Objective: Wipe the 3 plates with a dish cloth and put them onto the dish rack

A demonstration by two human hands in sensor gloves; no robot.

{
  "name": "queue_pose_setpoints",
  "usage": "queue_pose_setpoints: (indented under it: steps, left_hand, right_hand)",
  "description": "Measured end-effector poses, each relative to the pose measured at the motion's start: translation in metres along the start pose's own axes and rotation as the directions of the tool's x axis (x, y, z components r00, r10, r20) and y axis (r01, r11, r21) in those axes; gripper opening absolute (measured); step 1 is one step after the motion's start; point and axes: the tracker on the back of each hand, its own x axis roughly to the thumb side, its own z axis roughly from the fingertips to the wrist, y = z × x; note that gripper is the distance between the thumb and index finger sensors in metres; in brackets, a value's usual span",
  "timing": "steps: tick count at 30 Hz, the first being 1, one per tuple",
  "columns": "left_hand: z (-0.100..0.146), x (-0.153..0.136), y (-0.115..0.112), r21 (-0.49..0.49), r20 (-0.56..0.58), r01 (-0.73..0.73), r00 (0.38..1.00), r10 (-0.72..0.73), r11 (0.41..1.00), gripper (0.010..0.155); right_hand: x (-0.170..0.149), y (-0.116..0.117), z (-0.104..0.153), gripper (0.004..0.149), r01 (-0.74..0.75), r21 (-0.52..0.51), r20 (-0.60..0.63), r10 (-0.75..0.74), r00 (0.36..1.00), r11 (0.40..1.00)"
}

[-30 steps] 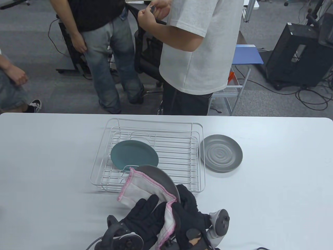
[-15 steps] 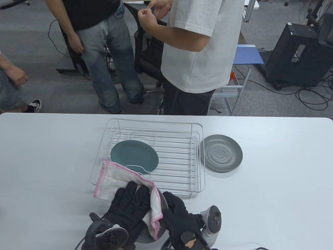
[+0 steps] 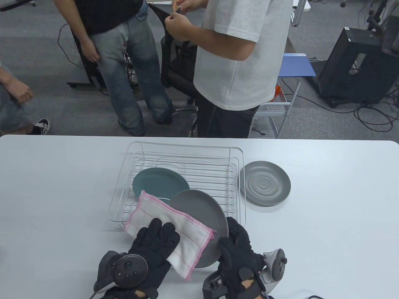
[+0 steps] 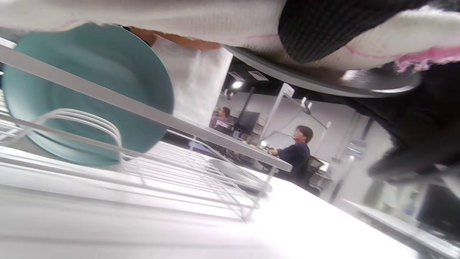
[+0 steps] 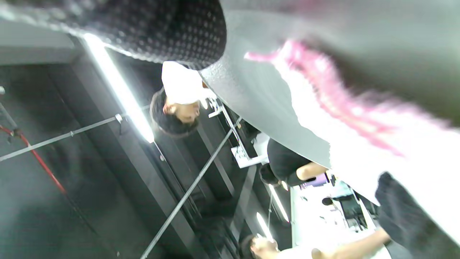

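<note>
Grey plate (image 3: 204, 215) gripped by right hand (image 3: 238, 249), left hand (image 3: 152, 246) pressing cloth (image 3: 174, 230)

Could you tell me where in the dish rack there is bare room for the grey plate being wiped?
The dish rack is bare on its right half, between the teal plate and the wall nearest the ridged grey plate. The left front corner is crowded.

table (image 3: 327, 218) bears rack (image 3: 146, 146), grey plate (image 3: 265, 183).
</note>
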Motion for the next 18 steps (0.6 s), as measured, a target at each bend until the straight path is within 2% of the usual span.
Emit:
queue_pose_setpoints:
  steps: [4, 7, 10, 14, 16, 18]
  left_hand:
    - [-0.002, 0.015, -0.009, -0.059, 0.069, -0.003, 0.998, 0.007, 0.998, 0.054]
    - [-0.003, 0.019, -0.014, -0.102, 0.099, -0.123, 0.986, 0.133, 0.987, 0.054]
    - [-0.002, 0.018, -0.012, -0.08, 0.133, -0.128, 0.982, 0.137, 0.989, 0.053]
    - [0.004, 0.006, 0.006, 0.074, 0.113, -0.152, 0.983, 0.143, 0.986, 0.051]
    - [0.01, -0.004, 0.02, 0.196, 0.094, -0.215, 0.975, 0.2, 0.957, 0.051]
    - [0.019, -0.019, 0.038, 0.348, 0.066, -0.251, 0.968, 0.244, 0.903, 0.05]
  right_hand:
    - [-0.004, -0.004, -0.001, 0.058, 0.024, -0.047, 0.017, -0.023, 1.0, 0.999]
    - [-0.01, -0.002, 0.0, 0.058, 0.021, -0.04, 0.007, -0.021, 1.0, 0.999]
    - [-0.018, 0.002, 0.0, 0.058, 0.016, -0.022, -0.008, -0.016, 1.0, 1.0]
    - [-0.019, -0.001, -0.003, 0.056, -0.019, -0.048, 0.01, 0.019, 1.0, 0.999]
    - [-0.015, -0.005, -0.007, 0.054, -0.072, -0.068, 0.051, 0.076, 0.996, 0.995]
    - [-0.006, -0.008, -0.014, 0.052, -0.16, -0.11, 0.105, 0.172, 0.98, 0.981]
